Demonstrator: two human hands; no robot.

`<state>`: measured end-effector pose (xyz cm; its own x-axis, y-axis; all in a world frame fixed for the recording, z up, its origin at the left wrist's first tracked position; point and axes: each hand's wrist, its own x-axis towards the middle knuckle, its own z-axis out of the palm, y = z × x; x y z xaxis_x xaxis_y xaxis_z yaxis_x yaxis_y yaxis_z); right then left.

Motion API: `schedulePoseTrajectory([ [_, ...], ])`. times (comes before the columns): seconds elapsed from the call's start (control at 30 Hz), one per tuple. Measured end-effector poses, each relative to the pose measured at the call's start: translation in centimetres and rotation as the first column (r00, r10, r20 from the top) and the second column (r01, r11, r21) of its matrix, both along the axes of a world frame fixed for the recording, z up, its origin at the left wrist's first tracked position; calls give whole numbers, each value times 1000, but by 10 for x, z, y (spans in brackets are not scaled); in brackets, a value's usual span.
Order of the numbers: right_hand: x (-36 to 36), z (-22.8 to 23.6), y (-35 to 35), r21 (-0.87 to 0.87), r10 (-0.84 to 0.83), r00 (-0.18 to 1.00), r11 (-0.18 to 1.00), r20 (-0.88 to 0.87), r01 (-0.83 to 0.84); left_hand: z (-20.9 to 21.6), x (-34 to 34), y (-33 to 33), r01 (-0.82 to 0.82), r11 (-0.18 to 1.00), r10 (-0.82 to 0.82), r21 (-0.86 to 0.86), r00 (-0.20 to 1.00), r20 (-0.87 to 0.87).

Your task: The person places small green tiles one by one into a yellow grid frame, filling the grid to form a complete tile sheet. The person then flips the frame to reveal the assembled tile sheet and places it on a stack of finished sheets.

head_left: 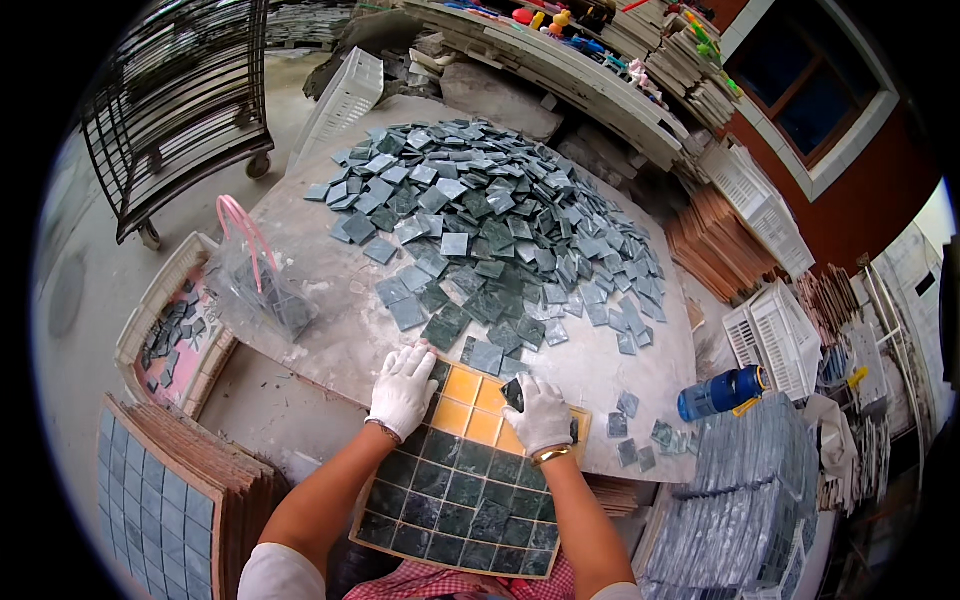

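A tile tray (470,430) with raised dividers lies tilted over my lap, against the near edge of the worktable. Dark green square stone tiles (464,489) fill its lower rows; several squares near the top show bare yellow. My left hand (402,388), in a white glove, lies along the tray's upper left edge, fingers stretched forward and touching it. At the upper right of the tray, my gloved right hand (541,413) pinches a dark green tile (513,394) beside the bare squares. Loose tiles (483,354) lie just past the tray.
A large heap of loose tiles (480,215) covers the worktable (340,290). A blue bottle (720,393) stands at right by wrapped tile stacks (745,490). At left are a plastic bag (262,298), a crate of tile pieces (130,340) and stacked tiled sheets (160,490).
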<state>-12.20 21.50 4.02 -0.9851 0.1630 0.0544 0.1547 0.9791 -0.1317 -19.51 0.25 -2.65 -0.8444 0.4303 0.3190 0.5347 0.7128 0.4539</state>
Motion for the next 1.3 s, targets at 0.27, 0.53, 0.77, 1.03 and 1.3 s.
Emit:
schedulePoseTrajectory([
  [0.27,-3,-12,16,-973,94,992,-206,86,104,-6,-5,4,-10,1000,10,-7,998,-64],
  [0.53,13,-13,-5,-977,105,992,208,76,52,-1,-3,4,-27,989,41,149,995,-92],
  [0.77,8,7,-15,-500,-20,989,864,-144,-56,2,-5,5,-15,976,37,216,995,-97],
  [1.03,22,-24,-28,-146,234,945,952,-227,-271,5,-5,5,-14,977,42,212,991,-126],
  [1.3,21,-33,-38,63,348,900,937,-262,-343,6,-5,3,-16,976,46,218,990,-133],
])
